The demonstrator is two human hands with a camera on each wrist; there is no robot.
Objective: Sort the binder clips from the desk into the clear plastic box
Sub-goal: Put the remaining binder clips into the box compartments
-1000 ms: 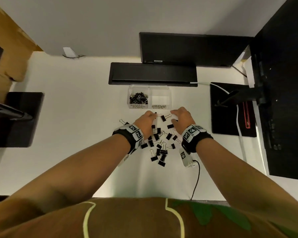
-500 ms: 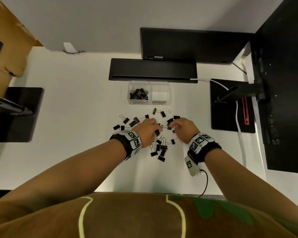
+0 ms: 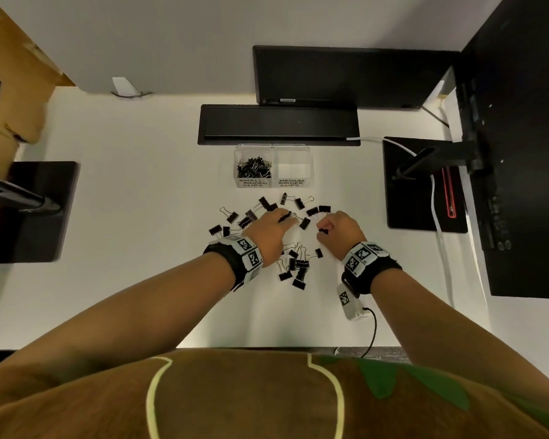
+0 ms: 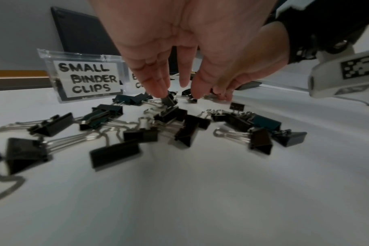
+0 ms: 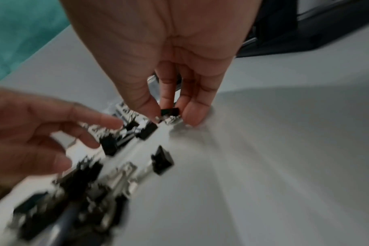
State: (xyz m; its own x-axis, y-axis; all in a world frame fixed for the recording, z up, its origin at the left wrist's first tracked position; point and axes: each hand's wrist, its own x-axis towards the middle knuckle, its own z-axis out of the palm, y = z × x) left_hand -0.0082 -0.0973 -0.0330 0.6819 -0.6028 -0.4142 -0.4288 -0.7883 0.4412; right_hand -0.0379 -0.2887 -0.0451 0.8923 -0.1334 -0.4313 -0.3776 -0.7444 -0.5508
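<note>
Several black binder clips [image 3: 293, 264] lie scattered on the white desk [image 3: 140, 248], in front of the clear plastic box [image 3: 273, 147]. Its left compartment, labelled SMALL BINDER CLIPS [image 4: 86, 78], holds a heap of small clips [image 3: 255, 167]. The right one, labelled MEDIUM BINDER CLIPS [image 3: 291, 182], looks bare. My left hand [image 3: 287, 215] reaches into the pile with nearly straight fingers. Its fingertips [image 4: 159, 91] touch a small clip [image 4: 170, 100]. My right hand [image 5: 171, 114] pinches a small black clip [image 5: 170, 111] between thumb and fingers just above the desk.
A black bar [image 3: 278, 125] and a monitor [image 3: 346, 77] stand right behind the box. Black monitor bases sit at the left [image 3: 29, 210] and the right [image 3: 422, 185], with a white cable [image 3: 441, 236] running along the right one. A tall black unit [image 3: 520, 153] fills the right side.
Both hands have drawn back from just below the box to the middle of the pile. Clips near the box now show. The right hand has closed on a small clip.
</note>
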